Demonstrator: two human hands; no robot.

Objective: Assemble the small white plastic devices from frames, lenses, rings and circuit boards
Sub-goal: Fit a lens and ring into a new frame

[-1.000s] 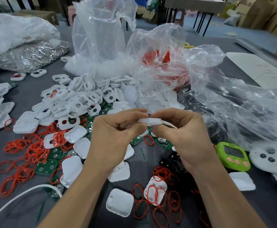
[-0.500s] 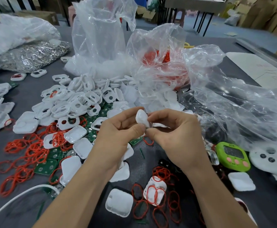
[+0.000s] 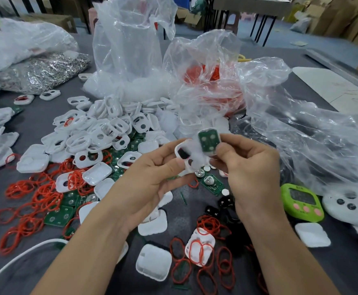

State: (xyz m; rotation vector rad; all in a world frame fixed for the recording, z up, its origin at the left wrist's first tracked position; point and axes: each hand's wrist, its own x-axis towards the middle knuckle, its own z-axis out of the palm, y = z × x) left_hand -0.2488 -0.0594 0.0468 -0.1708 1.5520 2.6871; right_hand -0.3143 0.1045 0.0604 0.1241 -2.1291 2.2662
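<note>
— What has the person got hold of?

— Two pieces, held up above the grey table (image 3: 180,216). The left hand (image 3: 152,175) pinches a white frame (image 3: 186,156) between the thumb and curled fingers, with its two openings facing us. The right hand (image 3: 250,167) grips a green circuit board (image 3: 208,141) edged in white, the thumb in front and the forefinger behind. The board stands nearly upright with three pale round pads showing.

— Are the two parts joined?

— They're just beside each other, the board up and to the right of the frame. It's blurred where they meet, so I can't tell whether they touch.

— And the rest of the parts?

— There's a heap of white frames (image 3: 101,133) beyond the left hand. Red rings (image 3: 33,194) are scattered to its left, and loose circuit boards (image 3: 56,218) lie among them. White covers (image 3: 153,266) lie near the forearms, and one cover (image 3: 199,249) has red rings lying in it. Small black pieces (image 3: 222,202) sit under the right wrist.

— Anything else on the table?

— A green timer (image 3: 301,202) sits to the right, just beside a white controller (image 3: 352,207). Behind the heap stands a tall clear bag (image 3: 131,50), and next to it another bag with red rings inside (image 3: 208,81). A bag of shiny metal bits (image 3: 44,71) lies far left. A white cable (image 3: 14,260) curves in at the near-left corner.
</note>
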